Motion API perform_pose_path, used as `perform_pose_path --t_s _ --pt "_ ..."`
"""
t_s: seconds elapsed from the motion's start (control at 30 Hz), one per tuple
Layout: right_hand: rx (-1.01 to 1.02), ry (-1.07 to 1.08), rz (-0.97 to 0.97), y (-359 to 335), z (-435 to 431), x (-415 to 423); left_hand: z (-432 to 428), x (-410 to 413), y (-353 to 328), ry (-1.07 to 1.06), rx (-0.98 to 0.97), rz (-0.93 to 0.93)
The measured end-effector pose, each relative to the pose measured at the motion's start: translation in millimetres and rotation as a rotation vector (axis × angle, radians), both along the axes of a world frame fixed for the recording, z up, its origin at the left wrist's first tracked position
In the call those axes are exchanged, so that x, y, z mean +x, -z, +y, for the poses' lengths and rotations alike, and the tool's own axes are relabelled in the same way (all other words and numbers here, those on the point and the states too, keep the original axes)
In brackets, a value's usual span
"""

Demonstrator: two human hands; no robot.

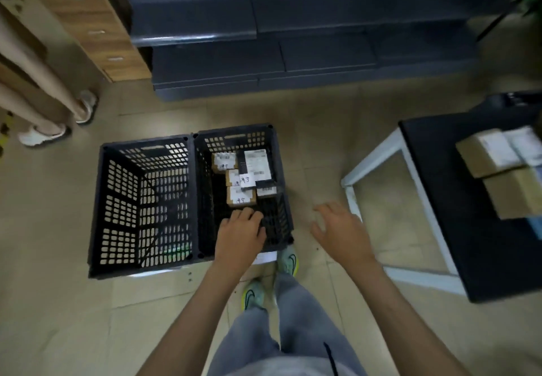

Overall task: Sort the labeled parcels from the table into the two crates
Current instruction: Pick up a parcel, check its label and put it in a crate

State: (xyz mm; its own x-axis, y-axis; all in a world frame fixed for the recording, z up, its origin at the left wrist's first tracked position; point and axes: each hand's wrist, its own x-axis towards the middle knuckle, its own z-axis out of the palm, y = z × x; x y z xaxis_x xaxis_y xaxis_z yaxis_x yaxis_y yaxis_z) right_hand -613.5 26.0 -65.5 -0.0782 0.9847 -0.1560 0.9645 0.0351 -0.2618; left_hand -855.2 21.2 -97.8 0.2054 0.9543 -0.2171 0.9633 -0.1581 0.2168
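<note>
The risk is a misread label: every sorted parcel lies in the right crate point(234, 138) and none shows in the left crate point(99, 199), so habit could send the next one wrong. I count one table point(440, 199) on the right, two crates, at least two blurred cardboard boxes point(487, 155) on the table, and about five parcels point(240, 196) crated. The left hand point(239, 236) hangs loosely curled over them and the right hand point(341, 230) is spread; both are empty.
</note>
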Motion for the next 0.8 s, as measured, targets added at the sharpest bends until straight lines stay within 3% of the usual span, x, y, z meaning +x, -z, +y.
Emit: perform_pose_path --t_s 0.17,0.47,0.8 --pt "0.147 0.158 -0.008 -32 -74 39 -24 35 -31 0.162 0.115 -0.119" --pt "0.219 0.442 -0.006 -66 -177 131 -45 143 -69 0.494 0.232 -0.185" --pt "0.261 0.655 -0.032 -73 -276 292 -96 334 -89 0.598 0.207 -0.231"
